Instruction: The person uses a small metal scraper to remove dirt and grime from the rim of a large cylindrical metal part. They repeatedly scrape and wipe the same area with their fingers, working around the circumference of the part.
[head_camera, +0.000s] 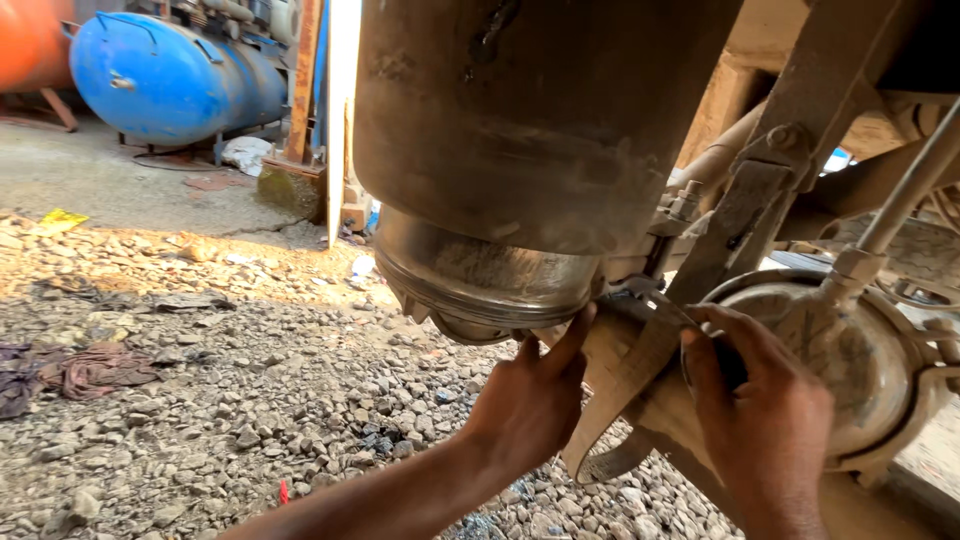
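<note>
Sunlit gravel ground (250, 400), blue tank (170, 80)

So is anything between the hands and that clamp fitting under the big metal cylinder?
Nothing visible is. The left hand already touches the spot where the fitting meets the cylinder's shiny lower rim. The right hand grips a tool whose tip reaches that fitting.

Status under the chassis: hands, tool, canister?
Left hand fingers on the metal canister rim. Right hand grips a wrench at the clamp. Bracket crowds the spot.
</note>
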